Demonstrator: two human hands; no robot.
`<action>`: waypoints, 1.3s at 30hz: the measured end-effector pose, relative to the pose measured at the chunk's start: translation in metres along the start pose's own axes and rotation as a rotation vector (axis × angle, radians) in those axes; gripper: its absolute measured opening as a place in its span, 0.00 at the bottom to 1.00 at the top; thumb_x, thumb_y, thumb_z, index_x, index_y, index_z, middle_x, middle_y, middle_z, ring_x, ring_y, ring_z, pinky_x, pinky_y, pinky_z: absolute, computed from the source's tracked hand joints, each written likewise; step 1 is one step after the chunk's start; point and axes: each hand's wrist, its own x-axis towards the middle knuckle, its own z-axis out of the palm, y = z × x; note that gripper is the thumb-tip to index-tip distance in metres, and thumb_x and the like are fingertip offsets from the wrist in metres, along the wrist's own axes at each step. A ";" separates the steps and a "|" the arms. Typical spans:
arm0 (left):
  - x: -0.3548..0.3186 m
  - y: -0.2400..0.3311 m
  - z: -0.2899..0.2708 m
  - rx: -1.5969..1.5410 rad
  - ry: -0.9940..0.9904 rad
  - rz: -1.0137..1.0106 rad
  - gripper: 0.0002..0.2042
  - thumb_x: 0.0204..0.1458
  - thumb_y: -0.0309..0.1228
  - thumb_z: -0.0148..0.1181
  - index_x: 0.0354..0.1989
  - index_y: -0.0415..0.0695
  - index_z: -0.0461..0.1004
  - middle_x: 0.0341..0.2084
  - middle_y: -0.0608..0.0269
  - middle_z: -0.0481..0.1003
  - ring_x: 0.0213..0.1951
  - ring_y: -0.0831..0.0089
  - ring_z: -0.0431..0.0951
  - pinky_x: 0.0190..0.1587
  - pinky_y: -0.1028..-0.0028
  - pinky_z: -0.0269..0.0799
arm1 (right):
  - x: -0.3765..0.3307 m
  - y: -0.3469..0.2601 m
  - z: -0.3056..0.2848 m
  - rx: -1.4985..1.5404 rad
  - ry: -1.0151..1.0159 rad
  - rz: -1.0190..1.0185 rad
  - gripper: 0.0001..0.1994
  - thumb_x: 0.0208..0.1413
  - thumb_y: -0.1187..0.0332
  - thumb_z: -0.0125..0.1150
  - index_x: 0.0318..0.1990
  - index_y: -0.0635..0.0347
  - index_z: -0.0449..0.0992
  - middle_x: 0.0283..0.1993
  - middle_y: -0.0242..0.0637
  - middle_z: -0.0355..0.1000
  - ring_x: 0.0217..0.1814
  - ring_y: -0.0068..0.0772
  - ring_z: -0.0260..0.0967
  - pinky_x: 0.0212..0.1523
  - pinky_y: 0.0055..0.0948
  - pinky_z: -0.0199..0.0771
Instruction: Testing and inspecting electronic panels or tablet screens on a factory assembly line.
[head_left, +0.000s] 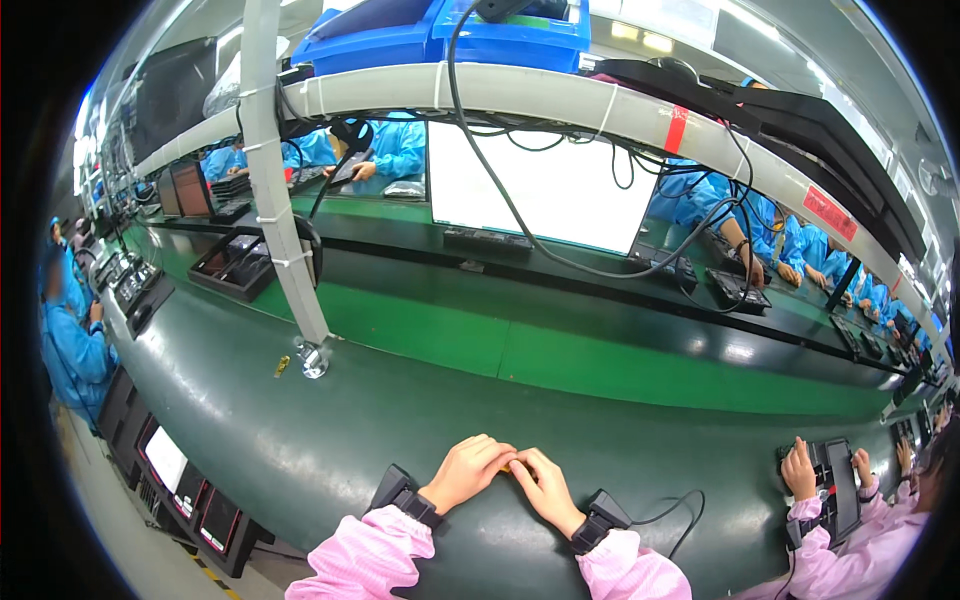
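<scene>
My left hand [468, 472] and my right hand [546, 487] meet at the fingertips, just above the dark green bench top [420, 425]. Both are closed, fingers bent inward and pressed together. A speck of a small yellow-orange thing [507, 468] peeks out between them; the fingers cover the rest, so its kind cannot be made out. Each wrist wears a black strapped device, the left one [405, 497] and the right one [600, 520], below pink sleeves.
A white post [280, 200] rises from a metal foot [313, 360] on the bench, beside a small gold-coloured piece [282, 367]. A black cable [680, 520] trails from my right wrist. Farther back stand a bright monitor [540, 185] and a black tray [235, 265]. A co-worker's hand [798, 470] handles a dark device at right.
</scene>
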 end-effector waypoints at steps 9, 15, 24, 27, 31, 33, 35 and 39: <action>0.000 0.000 0.000 0.038 -0.033 0.031 0.06 0.48 0.26 0.62 0.35 0.41 0.76 0.23 0.61 0.72 0.26 0.64 0.73 0.31 0.69 0.69 | -0.003 0.004 0.000 0.025 -0.085 0.049 0.12 0.63 0.64 0.48 0.35 0.62 0.72 0.27 0.41 0.70 0.32 0.43 0.68 0.35 0.36 0.68; 0.001 0.004 0.000 0.076 -0.037 0.018 0.07 0.48 0.25 0.61 0.36 0.41 0.75 0.22 0.61 0.71 0.27 0.64 0.72 0.30 0.69 0.69 | -0.003 0.005 0.000 -0.013 -0.074 0.025 0.12 0.63 0.65 0.47 0.34 0.63 0.72 0.26 0.41 0.70 0.32 0.43 0.68 0.34 0.37 0.67; 0.002 0.004 -0.001 0.057 -0.051 -0.015 0.08 0.49 0.24 0.59 0.39 0.41 0.74 0.25 0.60 0.72 0.29 0.63 0.72 0.32 0.68 0.69 | -0.003 0.002 0.000 -0.112 -0.050 -0.055 0.10 0.62 0.65 0.48 0.32 0.60 0.70 0.24 0.42 0.65 0.29 0.45 0.64 0.31 0.39 0.64; 0.002 0.004 -0.001 0.042 -0.033 0.004 0.08 0.50 0.24 0.59 0.39 0.41 0.74 0.25 0.59 0.72 0.29 0.63 0.73 0.32 0.68 0.69 | -0.004 0.000 0.001 -0.096 0.030 0.018 0.10 0.62 0.65 0.48 0.32 0.61 0.71 0.25 0.43 0.67 0.29 0.45 0.65 0.31 0.39 0.66; 0.003 0.005 -0.001 0.036 -0.046 -0.015 0.07 0.50 0.24 0.59 0.38 0.41 0.74 0.25 0.59 0.72 0.28 0.62 0.73 0.31 0.68 0.69 | -0.004 0.000 0.000 -0.121 -0.015 0.001 0.10 0.61 0.65 0.48 0.32 0.61 0.71 0.24 0.43 0.68 0.29 0.45 0.65 0.31 0.40 0.66; 0.003 0.006 -0.001 0.037 -0.041 -0.018 0.07 0.50 0.24 0.60 0.37 0.41 0.74 0.25 0.59 0.72 0.28 0.62 0.73 0.31 0.69 0.69 | -0.004 0.000 0.001 -0.162 0.014 -0.047 0.10 0.61 0.64 0.49 0.31 0.61 0.71 0.23 0.43 0.66 0.28 0.46 0.65 0.31 0.40 0.65; 0.003 0.005 0.000 0.040 -0.045 -0.011 0.07 0.50 0.24 0.60 0.37 0.41 0.74 0.25 0.59 0.72 0.28 0.62 0.72 0.31 0.69 0.69 | -0.005 -0.001 0.000 -0.240 -0.029 -0.037 0.11 0.60 0.63 0.50 0.30 0.60 0.71 0.22 0.42 0.65 0.27 0.46 0.64 0.32 0.40 0.65; 0.002 0.004 -0.001 0.038 -0.040 -0.019 0.07 0.49 0.23 0.60 0.37 0.41 0.74 0.23 0.59 0.71 0.27 0.63 0.72 0.30 0.69 0.69 | -0.006 -0.007 -0.002 -0.291 -0.058 -0.073 0.12 0.58 0.61 0.55 0.27 0.59 0.71 0.21 0.38 0.65 0.27 0.41 0.63 0.32 0.38 0.64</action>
